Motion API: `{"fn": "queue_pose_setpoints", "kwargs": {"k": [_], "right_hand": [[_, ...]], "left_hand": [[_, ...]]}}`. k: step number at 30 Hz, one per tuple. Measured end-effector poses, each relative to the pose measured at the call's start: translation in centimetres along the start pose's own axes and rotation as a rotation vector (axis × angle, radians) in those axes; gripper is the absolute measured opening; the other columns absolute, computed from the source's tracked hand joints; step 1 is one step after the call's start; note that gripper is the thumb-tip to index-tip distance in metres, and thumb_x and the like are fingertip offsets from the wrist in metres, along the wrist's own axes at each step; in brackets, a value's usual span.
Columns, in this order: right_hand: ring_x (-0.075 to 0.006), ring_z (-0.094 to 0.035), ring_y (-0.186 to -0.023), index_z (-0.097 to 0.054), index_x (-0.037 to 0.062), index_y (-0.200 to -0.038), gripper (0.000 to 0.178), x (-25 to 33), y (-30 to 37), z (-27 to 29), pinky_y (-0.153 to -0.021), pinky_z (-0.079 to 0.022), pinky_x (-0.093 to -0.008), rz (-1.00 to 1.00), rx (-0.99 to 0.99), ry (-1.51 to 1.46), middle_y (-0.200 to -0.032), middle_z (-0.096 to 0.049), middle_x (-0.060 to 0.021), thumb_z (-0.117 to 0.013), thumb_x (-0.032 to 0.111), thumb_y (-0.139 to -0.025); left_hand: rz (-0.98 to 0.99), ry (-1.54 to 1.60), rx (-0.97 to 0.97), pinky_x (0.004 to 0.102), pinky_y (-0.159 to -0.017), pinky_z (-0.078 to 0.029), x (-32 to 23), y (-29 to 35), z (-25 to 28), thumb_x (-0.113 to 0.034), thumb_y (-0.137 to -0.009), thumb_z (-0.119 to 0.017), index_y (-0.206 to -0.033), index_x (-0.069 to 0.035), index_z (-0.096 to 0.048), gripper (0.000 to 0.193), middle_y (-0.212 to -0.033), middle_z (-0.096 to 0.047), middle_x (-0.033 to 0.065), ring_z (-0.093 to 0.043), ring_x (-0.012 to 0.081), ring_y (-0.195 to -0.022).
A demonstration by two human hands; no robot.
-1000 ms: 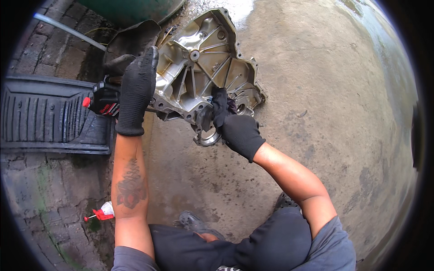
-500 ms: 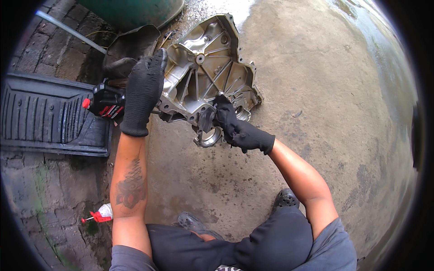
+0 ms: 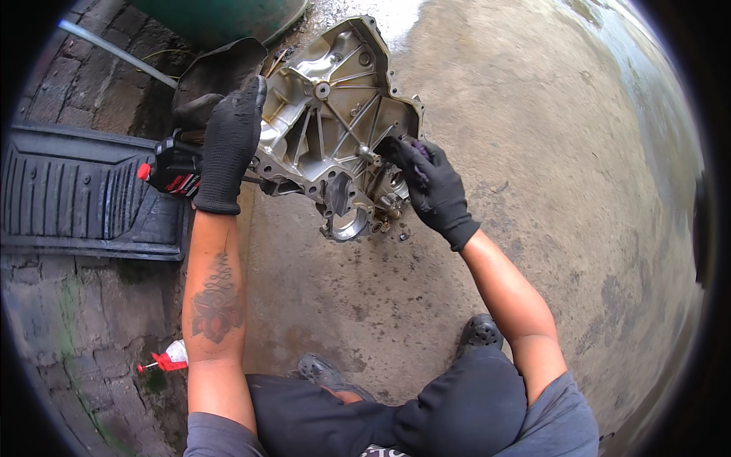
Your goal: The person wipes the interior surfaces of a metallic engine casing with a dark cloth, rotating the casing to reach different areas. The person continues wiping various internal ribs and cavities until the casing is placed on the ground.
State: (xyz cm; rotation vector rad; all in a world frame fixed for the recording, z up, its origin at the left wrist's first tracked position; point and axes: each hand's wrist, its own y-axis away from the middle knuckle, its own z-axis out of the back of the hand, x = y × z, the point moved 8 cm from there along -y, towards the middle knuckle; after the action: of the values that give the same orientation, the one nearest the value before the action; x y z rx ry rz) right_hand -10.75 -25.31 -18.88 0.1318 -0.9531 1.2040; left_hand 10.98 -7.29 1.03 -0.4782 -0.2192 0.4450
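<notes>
1. Against half a second ago, the right hand [image 3: 435, 190] has lifted away from the casting's lower part and now sits farther up and to the right; it is closed around a dark purplish rag [image 3: 417, 149], at the right edge of the casting [image 3: 346, 114]; whether rag and metal touch, one cannot tell.
2. The casting has shifted slightly left and up in view; it is tilted in front of the person, ribbed inner side showing, above the concrete floor [image 3: 533, 251]; the stretch beside its lower ring [image 3: 350, 225], covered earlier by the right hand, now shows.
3. The left hand [image 3: 231, 145] has shifted left with the casting; it lies along the left edge, its back outward; its fingers are largely hidden, so one cannot tell how far they are closed.
4. A black bottle [image 3: 175, 169] lies just left of that hand, over the mat [image 3: 84, 194], red cap on and pointing left; its contents are hidden.
5. A green drum [image 3: 217, 19] stands behind, cut by the upper rim of the view; only its outside shows; a red-and-white container [image 3: 172, 356] lies near the left forearm, its contents not visible.
</notes>
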Motion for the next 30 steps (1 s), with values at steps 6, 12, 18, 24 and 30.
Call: {"fn": "queue_pose_setpoints", "kwargs": {"k": [6, 12, 18, 24, 30], "right_hand": [[-0.0371, -0.068, -0.108, -0.056, 0.0240, -0.143, 0.061, 3.1, 3.2, -7.3, -0.084, -0.059, -0.0473, 0.001, 0.419, 0.057, -0.130, -0.056, -0.0147, -0.067, 0.011, -0.085], [-0.0349, -0.068, -0.108, -0.055, 0.0185, -0.143, 0.060, 2.5, 5.3, -7.7, -0.084, -0.059, -0.0484, 0.018, 0.626, 0.192, -0.134, -0.054, -0.0179, -0.072, 0.017, -0.085], [-0.0365, -0.069, -0.107, -0.054, 0.0078, -0.141, 0.059, 3.3, 7.8, -9.7, -0.083, -0.059, -0.0493, -0.034, 0.777, 0.178, -0.135, -0.053, -0.0238, -0.072, 0.016, -0.086], [-0.0401, -0.070, -0.069, -0.046, -0.0005, -0.146, 0.064, 6.6, 10.8, -11.8, -0.061, -0.056, -0.0526, 0.156, 0.727, 0.138, -0.112, -0.063, -0.0267, -0.064, 0.017, -0.087], [-0.0391, -0.070, -0.070, -0.047, 0.0043, -0.145, 0.065, 6.4, 11.0, -10.5, -0.060, -0.055, -0.0509, 0.135, 0.708, 0.138, -0.107, -0.065, -0.0249, -0.067, 0.020, -0.085]], "left_hand": [[0.073, 0.258, -0.029, 0.0462, -0.084, -0.055, 6.1, 1.2, -3.4, -0.005, -0.100, -0.052, -0.134, 0.001, -0.063, 0.036, -0.105, -0.071, 0.0251, -0.069, 0.0397, -0.097], [0.676, 0.634, 0.141, 0.0302, -0.100, -0.050, 14.7, 8.7, -6.1, -0.026, -0.110, -0.053, -0.137, 0.005, -0.063, 0.042, -0.132, -0.070, 0.0103, -0.065, 0.0151, -0.116], [1.240, 1.137, 0.081, 0.0336, -0.105, -0.050, 16.2, 19.0, -8.0, -0.025, -0.110, -0.051, -0.141, 0.004, -0.060, 0.043, -0.131, -0.070, 0.0094, -0.066, 0.0191, -0.119], [0.329, 0.229, 0.477, 0.0362, -0.112, -0.046, 14.3, 25.3, -6.9, -0.010, -0.078, -0.083, -0.150, 0.003, -0.046, 0.082, -0.145, -0.060, 0.0154, -0.058, 0.0260, -0.134], [1.660, 1.431, 0.219, 0.0374, -0.100, -0.056, 16.4, 37.3, -15.6, -0.036, -0.110, -0.040, -0.140, -0.005, -0.056, 0.046, -0.134, -0.067, 0.0116, -0.068, 0.0243, -0.115]]}}
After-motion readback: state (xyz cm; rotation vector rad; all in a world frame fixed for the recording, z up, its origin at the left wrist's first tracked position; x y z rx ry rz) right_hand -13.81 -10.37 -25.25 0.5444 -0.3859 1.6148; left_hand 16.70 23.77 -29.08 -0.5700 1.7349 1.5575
